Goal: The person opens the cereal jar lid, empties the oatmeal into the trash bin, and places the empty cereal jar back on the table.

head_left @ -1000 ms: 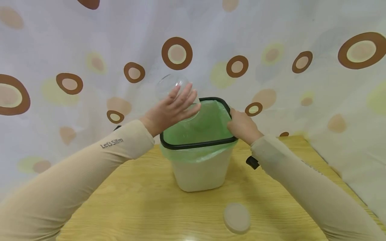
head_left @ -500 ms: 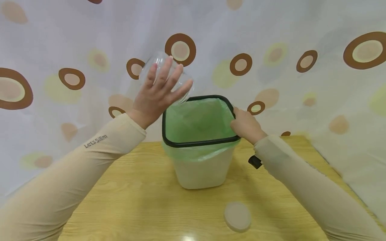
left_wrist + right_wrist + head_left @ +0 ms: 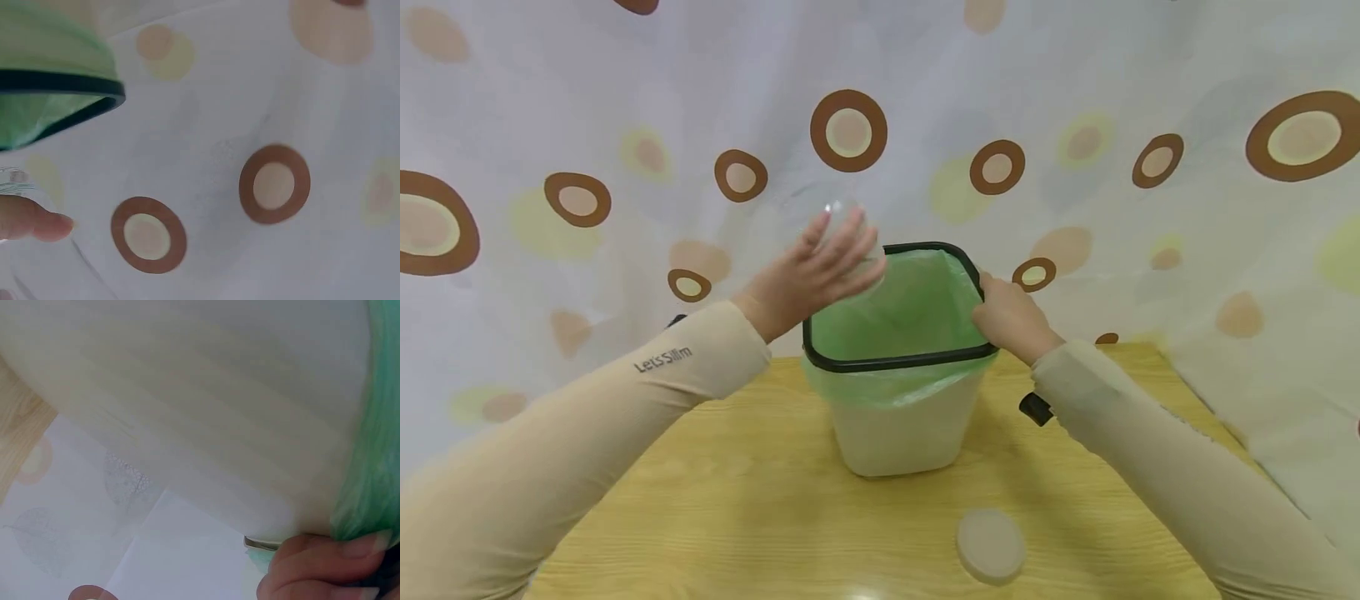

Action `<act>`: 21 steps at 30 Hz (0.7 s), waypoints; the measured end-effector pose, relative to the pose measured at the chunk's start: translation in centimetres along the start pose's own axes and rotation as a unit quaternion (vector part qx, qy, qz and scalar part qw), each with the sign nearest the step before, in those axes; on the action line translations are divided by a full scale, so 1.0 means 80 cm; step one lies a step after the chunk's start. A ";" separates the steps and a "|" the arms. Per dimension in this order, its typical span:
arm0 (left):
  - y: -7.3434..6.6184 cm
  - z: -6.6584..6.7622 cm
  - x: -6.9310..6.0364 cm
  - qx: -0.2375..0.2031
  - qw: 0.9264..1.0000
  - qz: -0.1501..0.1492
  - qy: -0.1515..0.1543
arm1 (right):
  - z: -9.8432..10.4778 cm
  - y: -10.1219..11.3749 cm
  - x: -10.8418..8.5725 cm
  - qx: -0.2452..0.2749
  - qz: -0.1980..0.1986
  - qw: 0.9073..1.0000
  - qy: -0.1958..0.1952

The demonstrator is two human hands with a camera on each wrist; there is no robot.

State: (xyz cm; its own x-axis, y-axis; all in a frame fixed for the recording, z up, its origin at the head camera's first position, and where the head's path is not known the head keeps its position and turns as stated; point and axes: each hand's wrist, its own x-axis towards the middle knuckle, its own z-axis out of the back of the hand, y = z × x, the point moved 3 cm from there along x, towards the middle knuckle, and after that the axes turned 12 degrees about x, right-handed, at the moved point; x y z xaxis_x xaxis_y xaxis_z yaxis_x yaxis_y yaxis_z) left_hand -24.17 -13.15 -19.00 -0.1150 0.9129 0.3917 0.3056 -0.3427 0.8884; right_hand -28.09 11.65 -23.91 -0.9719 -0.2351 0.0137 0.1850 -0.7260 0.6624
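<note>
My left hand (image 3: 816, 271) grips a clear jar (image 3: 837, 207), tilted with its lower end toward the left side of a white trash bin (image 3: 902, 437). Much of the jar is hidden behind the fingers, and I cannot make out any contents. A green bag (image 3: 887, 312) lines the bin, its top held under a black rim (image 3: 902, 362). On the right side my right hand (image 3: 1011, 317) holds that rim. The right wrist view shows the right fingers (image 3: 325, 565) curled at the rim beside the bag. One left finger (image 3: 37, 222) lies against the jar in the left wrist view.
A round beige lid (image 3: 990, 546) lies flat on the wooden table (image 3: 760, 500), in front of the bin and to its right. Behind the bin hangs a pale sheet (image 3: 917, 75) with brown-ringed spots, which also runs along the right side.
The left hand rose up and left with the jar, away from the bin opening, then came back down toward the bin's left rim. The right hand keeps its place on the rim.
</note>
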 end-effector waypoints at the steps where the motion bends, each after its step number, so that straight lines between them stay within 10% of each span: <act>1: 0.000 -0.001 -0.001 -0.030 0.999 0.034 0.015 | 0.000 0.000 0.001 0.001 0.001 1.000 -0.001; 5: 0.001 0.000 -0.009 -0.152 0.971 0.179 0.034 | 0.000 0.000 0.003 0.007 -0.002 1.000 -0.003; 21: -0.003 0.050 -0.064 -0.289 0.864 0.393 0.129 | 0.009 -0.003 0.009 0.066 0.017 0.996 0.055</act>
State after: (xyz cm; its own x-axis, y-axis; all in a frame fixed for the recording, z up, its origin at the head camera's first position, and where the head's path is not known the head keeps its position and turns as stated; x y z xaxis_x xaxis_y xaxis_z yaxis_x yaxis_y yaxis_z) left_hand -19.87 -16.84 -22.19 -0.3166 0.2946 0.9017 -0.1293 -0.9551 0.2666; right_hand -28.95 12.13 -23.47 -0.9421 -0.3328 -0.0400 0.1895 -0.6273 0.7554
